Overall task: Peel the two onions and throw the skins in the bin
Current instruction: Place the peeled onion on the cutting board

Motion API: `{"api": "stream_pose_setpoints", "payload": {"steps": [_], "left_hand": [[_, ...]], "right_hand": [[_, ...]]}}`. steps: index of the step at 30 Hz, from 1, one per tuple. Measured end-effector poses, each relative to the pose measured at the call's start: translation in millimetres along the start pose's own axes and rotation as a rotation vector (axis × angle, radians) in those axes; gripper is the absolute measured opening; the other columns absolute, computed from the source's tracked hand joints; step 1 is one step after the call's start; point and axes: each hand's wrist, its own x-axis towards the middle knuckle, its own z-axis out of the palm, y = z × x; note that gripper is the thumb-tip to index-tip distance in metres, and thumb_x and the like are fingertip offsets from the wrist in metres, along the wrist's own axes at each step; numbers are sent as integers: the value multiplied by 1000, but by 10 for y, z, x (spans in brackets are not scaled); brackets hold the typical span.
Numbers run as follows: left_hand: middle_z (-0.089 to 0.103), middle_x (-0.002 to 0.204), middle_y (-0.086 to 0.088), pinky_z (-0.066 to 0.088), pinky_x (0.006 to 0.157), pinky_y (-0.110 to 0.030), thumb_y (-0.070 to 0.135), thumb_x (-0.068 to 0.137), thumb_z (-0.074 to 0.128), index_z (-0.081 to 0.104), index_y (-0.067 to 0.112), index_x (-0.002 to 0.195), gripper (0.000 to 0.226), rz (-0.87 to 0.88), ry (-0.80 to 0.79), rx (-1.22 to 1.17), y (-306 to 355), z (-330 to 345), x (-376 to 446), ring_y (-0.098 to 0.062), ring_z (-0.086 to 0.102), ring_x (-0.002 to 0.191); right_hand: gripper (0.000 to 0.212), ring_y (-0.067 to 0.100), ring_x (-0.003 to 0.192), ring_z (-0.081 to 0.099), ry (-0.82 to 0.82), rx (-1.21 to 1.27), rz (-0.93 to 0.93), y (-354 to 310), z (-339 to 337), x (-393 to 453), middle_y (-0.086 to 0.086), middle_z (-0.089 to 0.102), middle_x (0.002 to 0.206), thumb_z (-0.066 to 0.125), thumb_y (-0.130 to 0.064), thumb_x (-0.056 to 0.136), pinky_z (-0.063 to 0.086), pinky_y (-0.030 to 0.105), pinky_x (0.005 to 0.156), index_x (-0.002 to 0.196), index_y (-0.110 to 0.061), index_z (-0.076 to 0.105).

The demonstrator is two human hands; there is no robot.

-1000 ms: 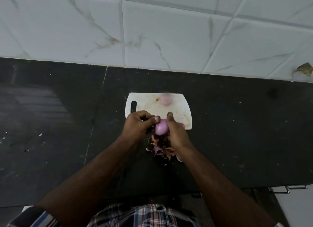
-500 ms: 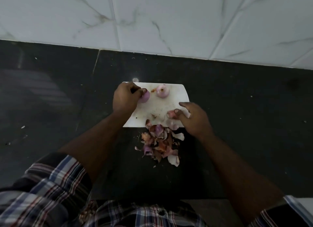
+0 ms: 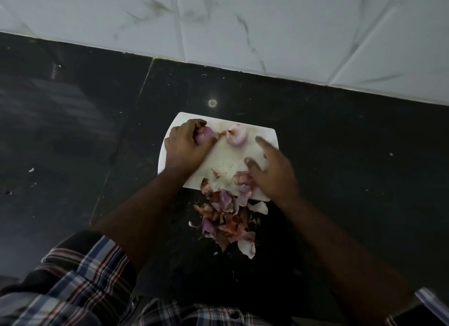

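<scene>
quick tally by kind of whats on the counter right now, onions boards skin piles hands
peeled onions: 2, one under the left hand at, one lying free at
cutting boards: 1, white
skin piles: 1, loose heap spilling off the board's near edge onto the counter
hands: 2, the right hand open over the skins
total: 6

2 onions [image 3: 236, 135] sit on the board [image 3: 226, 163]; skins [image 3: 226, 218] lie before it.
</scene>
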Motion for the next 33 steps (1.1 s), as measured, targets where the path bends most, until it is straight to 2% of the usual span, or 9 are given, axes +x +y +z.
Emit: {"api": "stream_pose_setpoints", "payload": {"steps": [6,10,13,17,22,25,28,30,33], "left_hand": [[53,116,7,38,104,-49,46,72,64,52,36,137,67,84,-201,58,72,-8,-5,-17,54,112],[52,105,9,49,95,-44,62,72,70,49,40,142,76,63,-246,7,191,29,57,-6,60,91],[55,105,4,54,88,-32,47,77,79,58,32,136,64,57,-253,-52,191,-31,112,-2,58,86],[63,116,9,56,82,-21,28,93,69,62,26,126,35,-71,-64,-503,114,-260,40,-1,64,100],[64,122,6,56,87,-26,29,97,63,60,18,129,34,-162,199,-607,-81,-241,-133,-7,64,110],[66,119,9,54,88,-24,35,95,64,62,20,126,35,-189,253,-602,-83,-174,-108,-4,64,110],[66,119,8,54,88,-26,39,93,62,62,19,125,38,-183,261,-622,-97,-180,-113,-7,64,110],[67,119,5,56,89,-31,43,93,60,63,20,124,39,-195,262,-654,-125,-185,-109,-13,66,110],[67,117,8,56,89,-29,47,92,58,63,21,123,42,-198,255,-667,-109,-205,-120,-11,66,108]], "right_hand": [[45,15,120,60,-34,87,67,-257,67,639,1,63,134,66,-23,94,39,15,94,138,-15,56],[36,15,107,67,-22,365,84,-359,145,688,2,71,113,70,-11,90,54,33,96,126,-12,64],[28,19,98,70,-70,562,126,-361,99,744,11,72,109,64,-2,93,60,36,88,121,-3,66],[33,15,113,65,77,122,-41,-222,49,932,4,70,123,65,-18,94,50,32,103,126,-12,67],[59,27,153,16,-213,-422,-239,-210,439,865,13,25,163,41,-41,102,9,44,125,152,-9,35],[59,23,154,12,-350,-372,-385,-315,512,420,10,22,164,35,-40,100,6,43,126,152,-11,36],[50,16,148,31,-548,-114,-440,-423,386,57,7,41,156,42,-27,99,16,29,124,146,-11,47],[45,17,139,46,-442,-33,-412,-403,283,148,8,53,147,49,-24,96,32,33,118,138,-11,57],[49,25,145,37,-248,-229,-348,-316,270,698,13,47,151,49,-31,99,28,43,121,141,-6,52]]}}
